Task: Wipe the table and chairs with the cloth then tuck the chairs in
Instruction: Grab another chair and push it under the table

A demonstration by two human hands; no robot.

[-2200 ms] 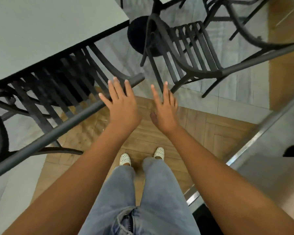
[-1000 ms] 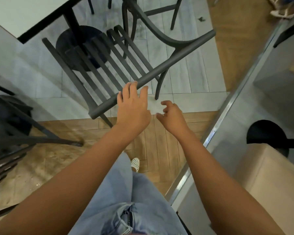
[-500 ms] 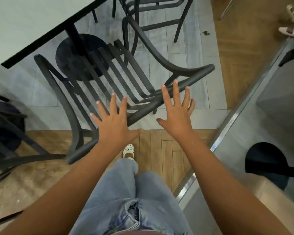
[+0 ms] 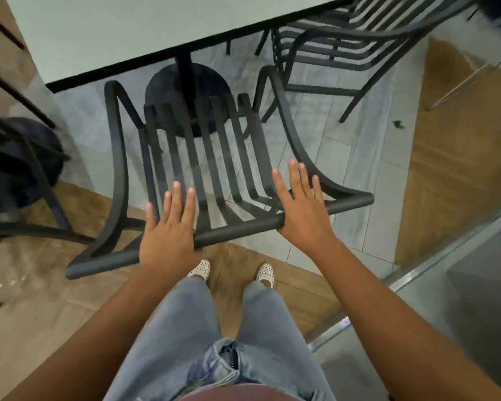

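My left hand (image 4: pixel 168 230) and right hand (image 4: pixel 301 209) flat, fingers straight, pressing top rail of black slatted metal chair (image 4: pixel 203 157). Pale rectangular table (image 4: pixel 122 33) at 12 o'clock; chair not yet tucked. Cloth not visible; wiping presumably done.

Both your arms reach forward and down, bare to above the elbow, forearms angled slightly inward toward each other. Your left hand (image 4: pixel 168 227) lies palm down, fingers straight and close together, pointing away from you, thumb tucked out of sight beneath the palm. Your right hand (image 4: pixel 301 206) is flat too, fingers straight and a little spread, thumb held out toward your left. Neither hand curls round anything.
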